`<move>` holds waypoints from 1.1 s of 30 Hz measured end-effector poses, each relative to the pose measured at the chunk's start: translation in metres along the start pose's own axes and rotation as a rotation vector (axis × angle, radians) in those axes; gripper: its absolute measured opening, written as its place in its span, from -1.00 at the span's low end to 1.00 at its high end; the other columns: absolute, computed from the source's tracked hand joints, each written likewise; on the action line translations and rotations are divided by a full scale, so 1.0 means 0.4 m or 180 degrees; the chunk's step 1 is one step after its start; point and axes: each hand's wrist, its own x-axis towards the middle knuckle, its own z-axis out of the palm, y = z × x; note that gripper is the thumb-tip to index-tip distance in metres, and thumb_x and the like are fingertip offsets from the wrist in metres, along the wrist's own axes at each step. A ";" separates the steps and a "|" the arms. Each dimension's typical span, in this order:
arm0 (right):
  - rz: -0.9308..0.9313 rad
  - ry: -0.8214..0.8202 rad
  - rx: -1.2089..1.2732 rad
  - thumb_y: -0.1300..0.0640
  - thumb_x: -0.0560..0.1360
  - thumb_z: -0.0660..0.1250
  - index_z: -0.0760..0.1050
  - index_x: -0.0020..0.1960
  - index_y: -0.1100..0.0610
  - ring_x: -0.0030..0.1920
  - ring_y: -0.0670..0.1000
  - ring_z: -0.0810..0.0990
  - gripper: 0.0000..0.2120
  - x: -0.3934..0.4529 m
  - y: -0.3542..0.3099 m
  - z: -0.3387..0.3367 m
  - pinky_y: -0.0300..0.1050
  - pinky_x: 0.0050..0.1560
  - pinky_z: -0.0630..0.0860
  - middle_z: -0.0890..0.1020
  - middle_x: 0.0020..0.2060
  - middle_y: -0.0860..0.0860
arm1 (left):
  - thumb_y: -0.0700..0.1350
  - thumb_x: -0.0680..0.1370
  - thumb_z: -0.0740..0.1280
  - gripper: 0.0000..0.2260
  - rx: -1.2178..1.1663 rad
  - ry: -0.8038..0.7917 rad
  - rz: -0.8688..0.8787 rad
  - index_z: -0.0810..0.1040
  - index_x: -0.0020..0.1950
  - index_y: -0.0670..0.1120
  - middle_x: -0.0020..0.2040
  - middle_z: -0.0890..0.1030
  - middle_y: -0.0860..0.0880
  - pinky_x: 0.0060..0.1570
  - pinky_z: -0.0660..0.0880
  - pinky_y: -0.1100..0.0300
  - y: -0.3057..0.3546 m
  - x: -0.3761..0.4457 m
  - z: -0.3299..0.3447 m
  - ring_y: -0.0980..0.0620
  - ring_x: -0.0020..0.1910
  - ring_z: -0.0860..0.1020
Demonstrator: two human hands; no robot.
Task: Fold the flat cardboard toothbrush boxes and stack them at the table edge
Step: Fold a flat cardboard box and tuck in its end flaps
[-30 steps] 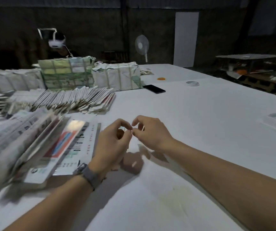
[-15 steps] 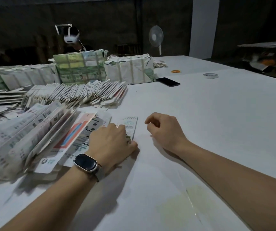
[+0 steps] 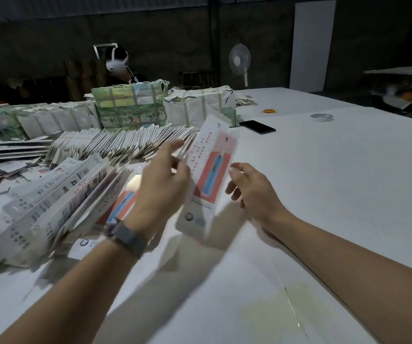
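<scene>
The person holds one flat box (image 3: 208,177) in the air above the worktop (image 3: 336,184), in front of the chest, so both hands can reach it. The box stands nearly upright and leans a little to the right, with its printed red and blue face towards the person. I think this is done to see the fold lines before opening it.

The left hand (image 3: 161,184) grips the left long edge of the box; its fingers (image 3: 175,147) are bent around that edge, the thumb side hidden behind the card. The right hand (image 3: 252,187) is beside the right edge, fingers half curled and relaxed. Its thumb is very near the card, but I cannot tell if it touches; it seems ready to take the edge and push the box open.

On the left lies the supply: a fan (image 3: 58,202) of flat boxes close to the left arm, so the next one is easy to pick. Behind it, a long row (image 3: 115,145) of flat boxes leans over, and wrapped bundles (image 3: 130,105) stand further back. A phone (image 3: 257,126) and a tape roll (image 3: 321,117) lie well apart on the far side.

The folding of this box looks just started: it is still flat. I see no folded stack at the near edge.
</scene>
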 end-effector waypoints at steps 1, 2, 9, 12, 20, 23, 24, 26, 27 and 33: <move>0.0030 0.0002 0.0185 -0.05 0.67 0.15 0.55 0.08 -0.02 -0.24 0.05 0.61 -0.78 -0.001 -0.006 -0.002 -0.01 -0.21 0.53 0.66 -0.25 0.01 | -0.22 0.64 0.17 -0.64 -0.0503 -0.0121 -0.0241 0.42 0.41 0.04 -0.21 0.61 -0.01 -0.40 0.47 0.11 -0.007 -0.014 0.028 -0.01 -0.29 0.62; 0.0058 0.0034 0.0354 -0.04 0.69 0.13 0.57 0.08 0.02 -0.19 0.13 0.65 -0.73 -0.003 -0.013 -0.007 0.05 -0.17 0.58 0.68 -0.20 0.06 | -0.25 0.64 0.14 -0.63 -0.0956 -0.0279 -0.0492 0.40 0.42 0.02 -0.26 0.62 -0.05 -0.49 0.44 0.14 -0.017 -0.030 0.057 0.01 -0.36 0.61; 0.0015 -0.0153 0.0646 0.01 0.71 0.09 0.54 0.24 0.04 -0.10 0.00 0.73 -0.72 0.001 -0.024 -0.011 -0.29 -0.21 0.58 0.70 0.03 0.02 | -0.09 0.65 0.19 -0.73 -0.1422 -0.0980 -0.0827 0.39 0.24 0.29 -0.22 0.70 0.07 -0.44 0.50 0.30 -0.071 -0.076 0.141 0.16 -0.36 0.64; -0.0067 -0.0301 0.0753 0.03 0.71 0.08 0.49 0.26 -0.04 -0.14 -0.08 0.72 -0.75 -0.002 -0.021 0.002 -0.33 -0.24 0.56 0.69 0.01 -0.04 | -0.06 0.61 0.21 -0.72 -0.1525 -0.0908 -0.0706 0.43 0.15 0.36 -0.26 0.67 0.08 -0.44 0.49 0.32 -0.069 -0.080 0.139 0.14 -0.36 0.64; 0.0032 -0.0599 0.0918 -0.13 0.66 0.05 0.34 0.41 -0.22 0.05 -0.09 0.69 -0.66 -0.004 -0.026 0.004 -0.32 -0.17 0.59 0.59 0.18 -0.22 | 0.01 0.70 0.19 -0.86 -0.1660 -0.0980 -0.0840 0.46 0.17 0.25 -0.23 0.68 0.06 -0.46 0.53 0.21 -0.055 -0.082 0.139 0.04 -0.31 0.69; 0.0060 -0.0624 0.0966 -0.07 0.68 0.08 0.34 0.29 -0.35 0.06 -0.20 0.66 -0.74 -0.005 -0.027 0.007 -0.32 -0.18 0.59 0.59 0.05 -0.41 | 0.20 0.63 0.22 -0.79 -0.1743 -0.1076 -0.0866 0.39 0.22 0.18 -0.27 0.68 0.11 -0.49 0.52 0.23 -0.049 -0.082 0.130 0.04 -0.33 0.69; 0.0070 -0.0607 0.0968 -0.05 0.68 0.09 0.35 0.26 -0.36 0.05 -0.21 0.67 -0.75 -0.005 -0.029 0.007 -0.31 -0.18 0.59 0.60 0.00 -0.45 | 0.26 0.56 0.24 -0.68 -0.1767 -0.1112 -0.0895 0.36 0.24 0.17 -0.26 0.69 0.10 -0.48 0.53 0.22 -0.048 -0.082 0.128 0.03 -0.32 0.69; 0.0056 -0.0594 0.0970 -0.06 0.66 0.12 0.37 0.23 -0.38 0.04 -0.19 0.67 -0.76 -0.008 -0.033 0.008 -0.28 -0.18 0.60 0.60 -0.02 -0.47 | 0.33 0.45 0.30 -0.47 -0.1796 -0.1145 -0.0958 0.29 0.32 0.15 -0.18 0.71 -0.01 -0.45 0.56 0.18 -0.047 -0.081 0.128 0.00 -0.28 0.71; 0.0044 -0.0617 0.0989 -0.09 0.63 0.14 0.36 0.24 -0.40 0.06 -0.18 0.67 -0.75 -0.009 -0.035 0.008 -0.26 -0.16 0.61 0.60 0.00 -0.46 | 0.35 0.43 0.34 -0.40 -0.1798 -0.1141 -0.0971 0.25 0.36 0.15 -0.11 0.71 -0.08 -0.43 0.57 0.16 -0.047 -0.081 0.129 -0.02 -0.25 0.72; 0.0019 -0.0794 0.1007 -0.16 0.61 0.17 0.31 0.31 -0.41 0.15 0.03 0.68 -0.70 -0.015 -0.029 0.011 -0.14 -0.08 0.63 0.56 0.26 -0.21 | 0.24 0.49 0.43 -0.43 -0.1713 -0.0957 -0.0985 0.29 0.41 0.19 0.05 0.65 -0.14 -0.20 0.69 -0.05 -0.059 -0.080 0.132 -0.03 -0.07 0.73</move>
